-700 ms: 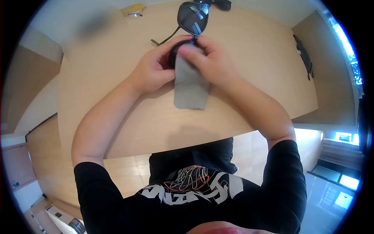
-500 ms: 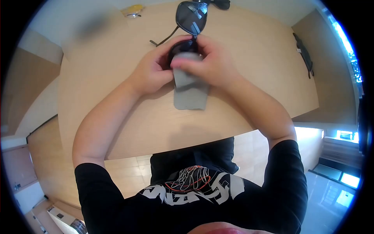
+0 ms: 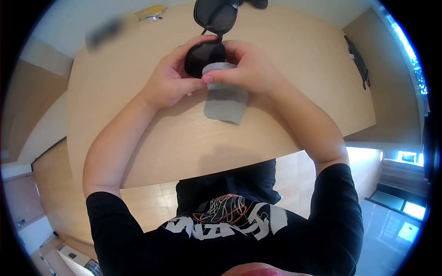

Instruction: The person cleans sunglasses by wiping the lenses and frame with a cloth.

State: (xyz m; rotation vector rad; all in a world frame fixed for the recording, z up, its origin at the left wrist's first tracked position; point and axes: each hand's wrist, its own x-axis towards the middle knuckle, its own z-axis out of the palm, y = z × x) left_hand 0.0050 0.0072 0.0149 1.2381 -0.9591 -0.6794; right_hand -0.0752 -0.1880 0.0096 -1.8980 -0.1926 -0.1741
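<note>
Dark sunglasses are held up over the table, one lens toward me and the other pointing away at the top. My left hand is closed on the near lens, fingers behind its rim and thumb along the lower edge. A grey cloth hangs from my right hand, pinched under the thumb. The cloth's upper edge laps the lower right of the near lens. The right fingers reach behind the lens and are partly hidden.
On the wooden table, a yellow item with clear glasses lies at the far left and another dark pair of glasses at the far edge. A long black object rests by the right side. A blurred dark shape is at upper left.
The sunglasses have shifted left and tilted, so more of the near lens shows. The right hand's cloth has slid toward the lens's lower right edge.
</note>
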